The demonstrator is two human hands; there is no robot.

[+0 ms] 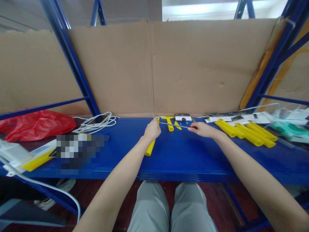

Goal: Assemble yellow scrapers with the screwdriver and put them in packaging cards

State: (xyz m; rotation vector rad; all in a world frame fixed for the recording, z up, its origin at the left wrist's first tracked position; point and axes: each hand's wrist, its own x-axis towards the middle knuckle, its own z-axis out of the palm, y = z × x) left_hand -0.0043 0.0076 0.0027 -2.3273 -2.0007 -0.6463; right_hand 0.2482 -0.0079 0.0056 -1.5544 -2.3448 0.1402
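Observation:
My left hand [153, 129] is closed around a yellow tube-shaped handle [150, 149], whose lower end sticks out below the fist. In my right hand [202, 129] is a screwdriver [177, 125]; its long thin metal shaft points left, with the tip at the top of the yellow handle, close to my left fingers. Whether the tip touches cannot be made out. Just behind the shaft lie a yellow T-shaped piece [170, 125] and a small flat yellow piece [178, 125]. Tiny metal bits [187, 122] are scattered beside them.
A small black-and-white box [182, 117] stands against the cardboard wall [193, 71]. Several yellow tubes [248, 134] lie at right near white packaging [263, 117]. At left are a coiled white cable [102, 122], a red plastic bag [45, 125] and a blue post [79, 74].

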